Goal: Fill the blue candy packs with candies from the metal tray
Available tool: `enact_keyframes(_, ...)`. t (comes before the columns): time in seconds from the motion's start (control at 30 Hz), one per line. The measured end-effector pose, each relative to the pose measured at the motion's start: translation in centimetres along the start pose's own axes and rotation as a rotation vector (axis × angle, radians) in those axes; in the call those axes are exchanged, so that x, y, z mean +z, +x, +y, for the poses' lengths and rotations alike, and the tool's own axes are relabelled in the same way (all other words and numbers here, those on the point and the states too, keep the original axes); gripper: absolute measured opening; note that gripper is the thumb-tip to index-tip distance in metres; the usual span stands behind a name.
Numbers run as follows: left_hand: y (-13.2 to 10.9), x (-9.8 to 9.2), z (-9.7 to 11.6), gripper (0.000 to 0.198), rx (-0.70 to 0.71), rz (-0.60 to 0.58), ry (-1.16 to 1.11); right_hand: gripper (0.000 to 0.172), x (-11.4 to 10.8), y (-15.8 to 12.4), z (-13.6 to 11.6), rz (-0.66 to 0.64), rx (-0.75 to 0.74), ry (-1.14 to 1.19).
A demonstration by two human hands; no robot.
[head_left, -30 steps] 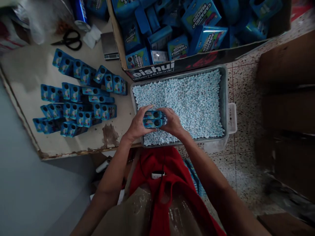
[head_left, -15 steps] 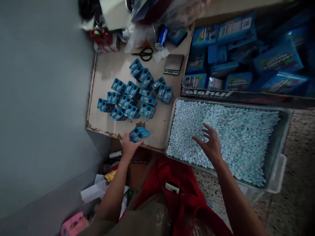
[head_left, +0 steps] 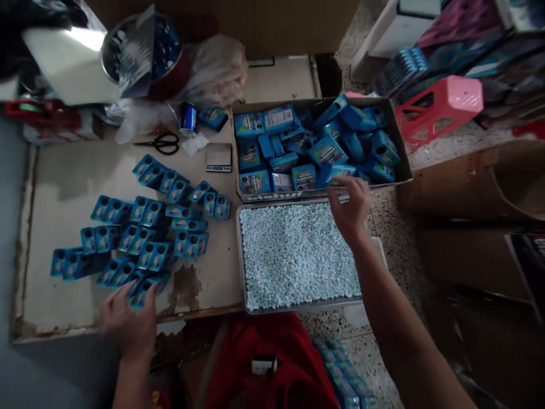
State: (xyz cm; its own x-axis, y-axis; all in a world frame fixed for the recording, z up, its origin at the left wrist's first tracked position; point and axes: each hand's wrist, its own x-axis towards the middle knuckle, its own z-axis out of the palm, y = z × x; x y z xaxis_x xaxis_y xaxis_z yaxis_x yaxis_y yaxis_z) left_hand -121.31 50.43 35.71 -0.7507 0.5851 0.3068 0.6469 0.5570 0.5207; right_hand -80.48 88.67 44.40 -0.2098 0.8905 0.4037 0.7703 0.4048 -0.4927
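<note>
My left hand (head_left: pixel 128 321) rests at the near edge of the low board (head_left: pixel 59 182), its fingers on the nearest small blue boxes (head_left: pixel 147 284) of a large cluster (head_left: pixel 145 227) laid out there. My right hand (head_left: pixel 351 210) is stretched forward with fingers spread and nothing in it, hovering over the far right corner of the metal tray (head_left: pixel 243 272) of pale blue candies (head_left: pixel 293 255), just short of the cardboard carton (head_left: pixel 402 165) packed with blue candy boxes (head_left: pixel 306 147).
Scissors (head_left: pixel 164 143), a blue can (head_left: pixel 187 118), a small digital scale (head_left: pixel 218 157) and plastic bags lie at the back of the board. A pink plastic stool (head_left: pixel 438 102) stands at the back right. Brown cartons (head_left: pixel 481 187) sit on the speckled floor to the right. Red cloth (head_left: pixel 272 363) covers my lap.
My left hand has carried the small blue boxes from over the tray to the near edge of the cluster on the board. My right hand has let go and reached toward the carton.
</note>
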Motion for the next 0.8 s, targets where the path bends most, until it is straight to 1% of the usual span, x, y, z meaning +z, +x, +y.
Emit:
enact_keyframes(0.03,1.7,0.7,2.5,0.030,0.103,-0.036,-0.064,0.026,0.2,1.8,0.8,0.012,0.013,-0.036)
enact_keyframes(0.07,4.0,2.0,5.2,0.020,0.220,-0.073,-0.145,0.031,0.6,3.7,1.6,0.015,0.031,-0.067)
enact_keyframes(0.1,6.7,3.8,8.3,0.016,0.336,-0.099,-0.226,0.037,1.2,5.6,2.5,0.008,0.053,-0.087)
enact_keyframes(0.13,9.6,6.0,11.6,0.016,0.447,-0.124,-0.291,0.041,1.8,7.5,3.4,-0.009,0.083,-0.094)
enact_keyframes(0.2,15.5,11.5,18.7,0.022,0.661,-0.198,-0.398,0.047,3.2,11.0,4.8,-0.094,0.177,-0.070)
enact_keyframes(0.23,17.9,14.5,22.3,0.025,0.778,-0.258,-0.415,0.049,3.9,12.6,5.3,-0.161,0.239,-0.048)
enact_keyframes(0.27,19.9,17.4,25.7,0.030,0.896,-0.328,-0.389,0.051,4.5,13.8,5.6,-0.235,0.301,-0.035)
enact_keyframes(0.3,21.3,20.2,28.9,0.035,0.998,-0.414,-0.325,0.053,5.2,14.8,5.6,-0.305,0.351,-0.041)
enact_keyframes(0.33,22.3,22.7,31.5,0.036,1.095,-0.497,-0.252,0.058,5.8,15.5,5.3,-0.359,0.381,-0.073)
enact_keyframes(0.37,22.8,24.8,33.6,0.035,1.179,-0.558,-0.170,0.063,6.3,15.9,4.9,-0.388,0.387,-0.128)
enact_keyframes(0.4,23.1,26.4,35.1,0.036,1.234,-0.606,-0.097,0.069,6.8,16.0,4.4,-0.394,0.373,-0.198)
enact_keyframes(0.43,23.3,27.6,36.0,0.036,1.277,-0.640,-0.044,0.074,7.2,15.8,3.8,-0.385,0.350,-0.264)
enact_keyframes(0.47,23.5,28.2,36.3,0.036,1.307,-0.661,-0.014,0.074,7.5,15.5,3.3,-0.371,0.326,-0.310)
enact_keyframes(0.5,23.8,28.4,36.1,0.036,1.325,-0.672,-0.009,0.070,7.6,15.1,3.0,-0.355,0.304,-0.327)
enact_keyframes(0.53,24.2,28.1,35.4,0.035,1.333,-0.675,-0.024,0.062,7.6,14.5,2.7,-0.341,0.283,-0.318)
enact_keyframes(0.57,24.6,27.4,34.3,0.033,1.323,-0.666,-0.052,0.053,7.4,13.9,2.5,-0.321,0.256,-0.286)
enact_keyframes(0.6,25.1,26.4,32.9,0.030,1.285,-0.643,-0.094,0.045,7.0,13.3,2.3,-0.291,0.221,-0.235)
enact_keyframes(0.63,25.4,25.2,31.4,0.027,1.209,-0.601,-0.156,0.040,6.5,12.5,2.1,-0.248,0.180,-0.168)
enact_keyframes(0.7,25.0,22.4,28.4,0.026,0.963,-0.475,-0.348,0.039,5.2,10.6,1.2,-0.136,0.099,0.014)
enact_keyframes(0.77,23.1,19.8,26.2,0.035,0.682,-0.373,-0.598,0.042,4.0,8.2,-0.7,-0.052,0.049,0.240)
enact_keyframes(0.8,21.5,18.7,25.4,0.040,0.559,-0.357,-0.712,0.042,3.4,6.8,-2.0,-0.042,0.039,0.353)
